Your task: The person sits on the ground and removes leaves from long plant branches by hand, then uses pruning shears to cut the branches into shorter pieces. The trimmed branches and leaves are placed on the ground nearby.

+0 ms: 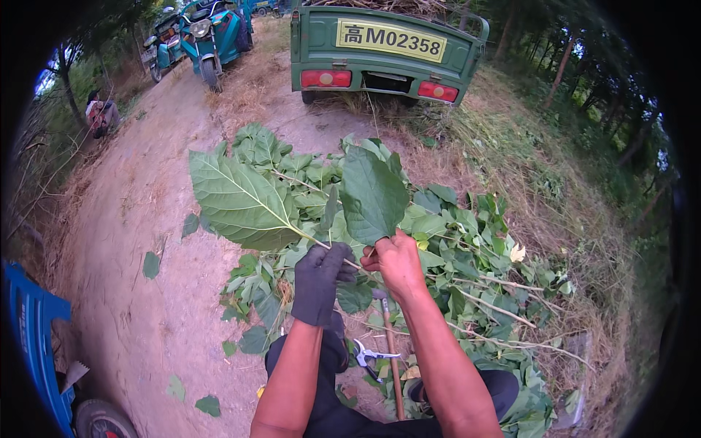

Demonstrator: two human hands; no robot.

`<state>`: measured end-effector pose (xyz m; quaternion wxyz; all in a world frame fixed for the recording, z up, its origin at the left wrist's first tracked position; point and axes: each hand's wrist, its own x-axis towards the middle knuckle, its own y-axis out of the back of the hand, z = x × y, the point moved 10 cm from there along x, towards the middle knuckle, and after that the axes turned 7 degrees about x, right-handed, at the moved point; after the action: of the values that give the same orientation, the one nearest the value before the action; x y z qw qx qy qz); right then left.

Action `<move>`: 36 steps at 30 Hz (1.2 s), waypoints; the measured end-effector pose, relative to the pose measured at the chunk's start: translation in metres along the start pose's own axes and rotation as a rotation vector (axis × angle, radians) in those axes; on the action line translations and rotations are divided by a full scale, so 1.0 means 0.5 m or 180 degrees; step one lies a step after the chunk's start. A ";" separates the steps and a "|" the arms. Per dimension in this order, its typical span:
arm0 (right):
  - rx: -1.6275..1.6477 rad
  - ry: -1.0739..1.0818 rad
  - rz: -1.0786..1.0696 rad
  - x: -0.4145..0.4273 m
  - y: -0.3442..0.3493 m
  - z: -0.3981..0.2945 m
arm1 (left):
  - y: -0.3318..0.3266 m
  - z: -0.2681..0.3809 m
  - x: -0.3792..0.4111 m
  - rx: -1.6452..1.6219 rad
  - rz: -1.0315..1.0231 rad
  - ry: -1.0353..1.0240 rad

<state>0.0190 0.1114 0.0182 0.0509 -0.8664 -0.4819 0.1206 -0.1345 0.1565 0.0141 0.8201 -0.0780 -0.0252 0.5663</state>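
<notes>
My left hand (322, 282), in a dark glove, grips a leafy branch (306, 236) by its thin stem. A large pale-veined leaf (241, 200) spreads from that stem to the upper left. Bare of any glove, my right hand (395, 261) pinches the base of a broad dark-green leaf (373, 194) just right of the stem. Beneath both hands lies a heap of cut leafy branches (438, 224). Between my legs are open pruning shears (372, 355) and a tool with a long wooden handle (392, 361), its metal head partly covered by leaves.
A green cargo tricycle (383, 68) loaded with sticks stands ahead. Teal three-wheelers (216, 35) are parked at the upper left, and a person (101, 114) sits by the track's edge. A blue vehicle (35, 339) is at lower left. Loose leaves (208, 405) dot the dirt track (131, 306).
</notes>
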 end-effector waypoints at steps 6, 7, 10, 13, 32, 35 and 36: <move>0.0031 0.0256 -0.0766 0.002 -0.107 -0.035 | -0.015 0.010 -0.003 -0.0143 -0.0235 -0.0010; 0.0057 0.0215 -0.0862 0.002 -0.118 -0.033 | -0.015 0.013 -0.004 -0.0068 -0.0261 -0.0069; 0.0169 -0.0109 -0.1086 -0.013 -0.143 -0.031 | -0.009 0.015 -0.006 0.0021 -0.0361 -0.0107; 0.0068 -0.0383 -0.1230 -0.014 -0.145 -0.018 | -0.016 -0.001 -0.004 -0.0090 -0.0545 0.0079; -0.0389 0.0238 -0.0698 0.003 -0.110 -0.018 | -0.024 0.020 -0.006 0.0170 -0.0497 -0.0098; -0.0198 -0.0048 -0.1017 -0.022 -0.147 -0.026 | -0.011 0.025 -0.007 0.0215 -0.0439 -0.0082; -0.0105 -0.0157 -0.0976 -0.021 -0.142 -0.021 | -0.012 0.029 -0.008 0.0212 -0.0423 -0.0079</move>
<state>-0.0420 0.1402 0.0443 0.0427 -0.7802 -0.6115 0.1247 -0.1324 0.1520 0.0294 0.8576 -0.0419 -0.0217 0.5121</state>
